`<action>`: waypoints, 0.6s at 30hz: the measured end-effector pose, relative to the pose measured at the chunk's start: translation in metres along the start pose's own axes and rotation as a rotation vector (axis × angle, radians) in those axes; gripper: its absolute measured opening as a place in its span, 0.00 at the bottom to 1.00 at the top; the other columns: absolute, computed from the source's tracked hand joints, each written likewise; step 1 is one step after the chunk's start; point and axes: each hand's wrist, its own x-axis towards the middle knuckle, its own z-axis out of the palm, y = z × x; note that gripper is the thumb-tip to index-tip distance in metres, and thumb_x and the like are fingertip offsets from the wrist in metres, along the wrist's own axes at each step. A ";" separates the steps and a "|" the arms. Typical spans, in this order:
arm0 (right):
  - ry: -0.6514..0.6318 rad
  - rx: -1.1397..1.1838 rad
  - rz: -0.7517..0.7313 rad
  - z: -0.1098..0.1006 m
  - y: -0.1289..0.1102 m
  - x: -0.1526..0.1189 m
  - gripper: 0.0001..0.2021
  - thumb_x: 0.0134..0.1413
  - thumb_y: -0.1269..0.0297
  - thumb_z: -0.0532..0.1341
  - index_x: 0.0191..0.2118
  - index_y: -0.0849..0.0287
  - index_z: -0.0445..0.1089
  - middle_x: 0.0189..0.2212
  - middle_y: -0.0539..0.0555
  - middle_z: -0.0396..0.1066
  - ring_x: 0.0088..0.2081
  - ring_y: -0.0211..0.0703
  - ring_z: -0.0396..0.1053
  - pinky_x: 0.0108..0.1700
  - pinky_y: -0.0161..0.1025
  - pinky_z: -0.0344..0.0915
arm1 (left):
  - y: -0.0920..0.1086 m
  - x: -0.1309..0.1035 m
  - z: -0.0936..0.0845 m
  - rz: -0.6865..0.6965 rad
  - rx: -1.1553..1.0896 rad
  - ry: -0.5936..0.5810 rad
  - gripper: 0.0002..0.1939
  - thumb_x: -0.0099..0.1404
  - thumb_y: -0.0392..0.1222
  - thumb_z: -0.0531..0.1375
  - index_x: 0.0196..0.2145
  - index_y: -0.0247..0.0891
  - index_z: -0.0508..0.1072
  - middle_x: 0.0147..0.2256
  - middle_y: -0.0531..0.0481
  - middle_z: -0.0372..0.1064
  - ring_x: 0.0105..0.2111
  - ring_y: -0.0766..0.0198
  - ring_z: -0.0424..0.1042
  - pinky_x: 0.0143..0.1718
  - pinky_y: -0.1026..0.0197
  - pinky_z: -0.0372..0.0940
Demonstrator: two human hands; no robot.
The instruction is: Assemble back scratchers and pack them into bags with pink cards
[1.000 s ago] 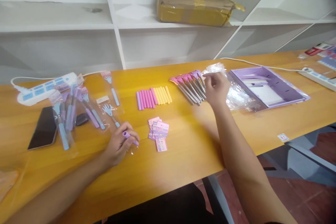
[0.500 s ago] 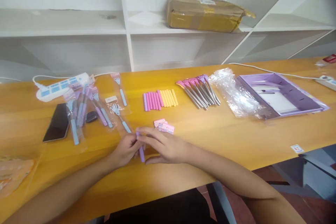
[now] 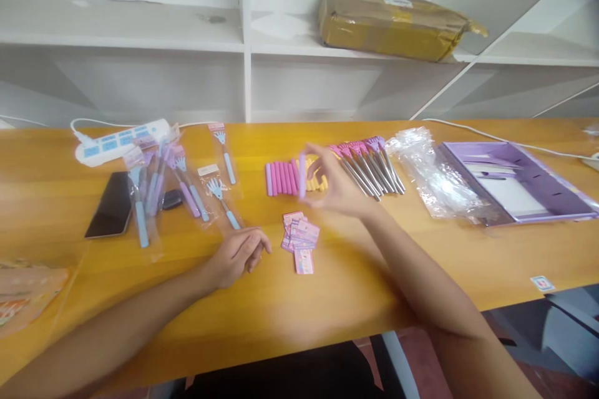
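Observation:
My right hand (image 3: 334,184) pinches a light purple handle sleeve (image 3: 302,176) upright between thumb and fingers, over a row of sleeves. Pink sleeves (image 3: 282,178) lie to its left; yellow sleeves (image 3: 318,183) are partly hidden behind the hand. Low over the table, my left hand (image 3: 239,257) is loosely closed, with nothing visible in it. Beyond it lies a bagged blue back scratcher (image 3: 224,201). Pink printed cards (image 3: 302,238) are piled between my hands. Several back scratchers with bare metal rods (image 3: 372,168) lie right of the sleeves.
Bagged back scratchers (image 3: 156,184) lie at left, near a phone (image 3: 109,206) and a white power strip (image 3: 122,142). Clear plastic bags (image 3: 425,171) touch a purple box (image 3: 556,215) at right. A taped parcel (image 3: 393,28) sits on the shelf behind.
My right hand has left my left hand and moved up and right, carrying the purple sleeve to the row. My left hand no longer grips it. More of the cards show.

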 end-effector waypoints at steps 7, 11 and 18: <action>0.004 -0.083 0.136 -0.052 0.086 -0.014 0.55 0.51 0.46 0.75 0.77 0.46 0.47 0.72 0.64 0.55 0.68 0.63 0.63 0.66 0.59 0.68 | 0.030 0.035 -0.030 0.180 0.883 0.096 0.10 0.78 0.42 0.53 0.47 0.41 0.73 0.45 0.44 0.73 0.44 0.54 0.74 0.51 0.50 0.69; -0.108 -0.089 0.255 -0.056 0.082 -0.027 0.54 0.50 0.55 0.75 0.78 0.50 0.49 0.72 0.67 0.52 0.61 0.60 0.71 0.64 0.57 0.73 | 0.027 0.087 -0.048 0.106 1.211 0.128 0.29 0.70 0.46 0.64 0.64 0.34 0.66 0.58 0.32 0.68 0.60 0.38 0.69 0.62 0.40 0.66; -0.268 -0.239 0.349 -0.067 0.089 -0.010 0.52 0.45 0.64 0.74 0.76 0.55 0.54 0.70 0.70 0.59 0.61 0.70 0.73 0.59 0.63 0.77 | 0.022 0.155 -0.049 0.020 1.166 -0.034 0.72 0.53 0.64 0.76 0.78 0.32 0.40 0.75 0.21 0.44 0.75 0.25 0.49 0.72 0.33 0.55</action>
